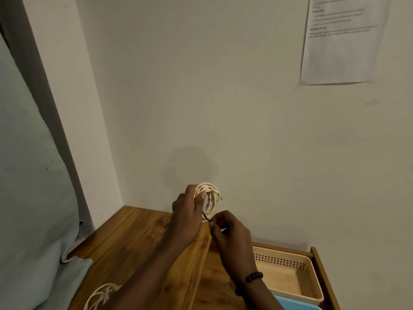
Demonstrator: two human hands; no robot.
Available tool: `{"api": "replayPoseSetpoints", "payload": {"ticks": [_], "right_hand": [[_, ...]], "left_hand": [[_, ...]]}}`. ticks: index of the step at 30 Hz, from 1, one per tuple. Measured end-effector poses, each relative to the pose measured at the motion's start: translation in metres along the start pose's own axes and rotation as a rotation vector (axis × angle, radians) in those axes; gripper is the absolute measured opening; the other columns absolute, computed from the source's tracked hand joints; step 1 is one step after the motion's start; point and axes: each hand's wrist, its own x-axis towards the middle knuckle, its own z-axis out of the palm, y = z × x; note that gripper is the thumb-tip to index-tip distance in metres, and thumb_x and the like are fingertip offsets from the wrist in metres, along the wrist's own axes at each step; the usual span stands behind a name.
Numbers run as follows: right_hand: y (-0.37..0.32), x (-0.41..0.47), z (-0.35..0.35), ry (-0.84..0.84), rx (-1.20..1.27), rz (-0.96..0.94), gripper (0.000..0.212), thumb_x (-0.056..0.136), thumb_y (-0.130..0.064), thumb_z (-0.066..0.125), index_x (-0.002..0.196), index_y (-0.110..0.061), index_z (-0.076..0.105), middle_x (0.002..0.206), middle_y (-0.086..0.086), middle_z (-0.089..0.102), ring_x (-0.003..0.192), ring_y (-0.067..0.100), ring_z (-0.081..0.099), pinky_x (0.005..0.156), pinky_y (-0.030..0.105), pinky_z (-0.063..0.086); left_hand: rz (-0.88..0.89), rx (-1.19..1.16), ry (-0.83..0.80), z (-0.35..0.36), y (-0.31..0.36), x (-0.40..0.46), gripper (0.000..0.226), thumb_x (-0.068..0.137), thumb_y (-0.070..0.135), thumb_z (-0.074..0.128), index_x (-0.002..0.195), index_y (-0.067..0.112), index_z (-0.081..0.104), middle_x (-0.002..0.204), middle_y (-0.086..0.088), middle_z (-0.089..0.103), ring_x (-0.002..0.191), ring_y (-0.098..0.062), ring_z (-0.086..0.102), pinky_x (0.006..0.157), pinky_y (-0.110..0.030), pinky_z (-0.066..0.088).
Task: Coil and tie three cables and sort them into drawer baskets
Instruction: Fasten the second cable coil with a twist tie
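My left hand [188,211] grips a coiled cream cable [209,198], held up over the wooden top [125,240] near the wall. My right hand [232,236] pinches a thin dark tie [206,216] that runs up to the coil; fingers closed on it. A beaded bracelet [250,279] sits on my right wrist. 1 more cream cable [100,295] lies loose on the wood, bottom left. Open drawer at right holds a beige basket [290,262], with a blue basket [295,304] just beside it.
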Motion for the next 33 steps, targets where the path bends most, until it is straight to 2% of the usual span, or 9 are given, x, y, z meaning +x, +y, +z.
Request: {"api": "replayPoseSetpoints", "payload": {"ticks": [3,7,14,17,20,24,26,30,33], "right_hand": [[0.003,0.001,-0.001,0.019,-0.024,-0.043,0.005,0.091,-0.026,0.064,0.096,-0.028,0.064,0.086,-0.019,0.063,0.078,0.000,0.059,0.062,0.006,0.045],[0.009,0.005,-0.001,0.070,0.120,-0.001,0.001,0.089,-0.025,0.067,0.088,-0.024,0.067,0.083,-0.011,0.067,0.080,0.005,0.062,0.066,0.012,0.049],[0.005,0.013,-0.001,0.208,0.218,0.052,0.002,0.091,-0.022,0.065,0.088,-0.022,0.066,0.083,-0.010,0.066,0.079,0.010,0.062,0.068,0.020,0.055],[0.005,0.014,-0.002,0.184,0.220,0.090,0.009,0.093,-0.027,0.060,0.088,-0.022,0.065,0.081,-0.006,0.066,0.076,0.013,0.062,0.068,0.027,0.056],[0.002,0.011,-0.004,0.081,0.187,0.138,0.019,0.096,-0.029,0.055,0.086,-0.017,0.065,0.077,0.000,0.064,0.072,0.015,0.060,0.064,0.024,0.052],[-0.015,0.008,-0.005,0.101,0.426,0.302,0.026,0.095,-0.022,0.057,0.076,-0.010,0.071,0.073,0.011,0.065,0.062,0.013,0.054,0.058,0.025,0.048],[-0.025,0.013,-0.003,0.172,0.528,0.386,0.026,0.094,-0.022,0.059,0.076,-0.011,0.074,0.067,0.005,0.065,0.061,0.013,0.053,0.062,0.028,0.047],[-0.042,0.020,0.001,0.283,0.683,0.485,0.019,0.091,-0.026,0.064,0.088,-0.011,0.076,0.082,0.006,0.072,0.072,0.016,0.060,0.067,0.031,0.053],[-0.045,0.023,-0.002,0.269,0.859,0.634,0.012,0.089,-0.022,0.068,0.081,-0.015,0.073,0.082,0.004,0.070,0.077,0.020,0.061,0.076,0.040,0.055]], "left_hand": [[0.008,-0.004,0.002,0.001,-0.001,0.000,0.037,0.097,0.041,0.042,0.130,0.023,0.043,0.125,-0.002,0.058,0.110,-0.020,0.055,0.074,-0.016,0.048],[0.016,-0.040,-0.002,0.001,-0.001,0.000,0.036,0.098,0.041,0.041,0.130,0.025,0.043,0.122,-0.001,0.058,0.108,-0.019,0.056,0.065,-0.009,0.045],[0.023,-0.048,-0.003,0.003,0.003,0.003,0.040,0.096,0.046,0.037,0.130,0.025,0.042,0.124,0.000,0.058,0.107,-0.019,0.057,0.063,-0.009,0.046],[0.021,-0.048,0.003,0.004,0.006,0.004,0.039,0.097,0.044,0.039,0.131,0.024,0.042,0.124,0.000,0.058,0.106,-0.018,0.058,0.066,-0.010,0.046],[0.016,-0.055,-0.006,0.004,0.006,0.005,0.040,0.096,0.044,0.038,0.131,0.025,0.042,0.125,-0.001,0.058,0.108,-0.019,0.057,0.069,-0.012,0.048],[0.026,-0.065,-0.015,0.005,0.013,0.002,0.037,0.097,0.039,0.042,0.132,0.026,0.037,0.131,-0.003,0.056,0.112,-0.019,0.056,0.075,-0.019,0.055],[0.020,-0.175,-0.048,0.008,0.021,-0.004,0.044,0.097,0.032,0.048,0.135,0.030,0.026,0.138,-0.005,0.049,0.119,-0.021,0.053,0.064,-0.011,0.052],[-0.077,-0.326,-0.113,0.012,0.034,-0.007,0.057,0.096,0.028,0.052,0.137,0.031,0.013,0.147,-0.010,0.041,0.120,-0.024,0.054,0.060,-0.007,0.050],[-0.193,-0.382,-0.194,0.006,0.035,-0.004,0.055,0.098,0.033,0.049,0.140,0.023,0.016,0.142,-0.002,0.044,0.111,-0.015,0.054,0.060,-0.009,0.047]]}}
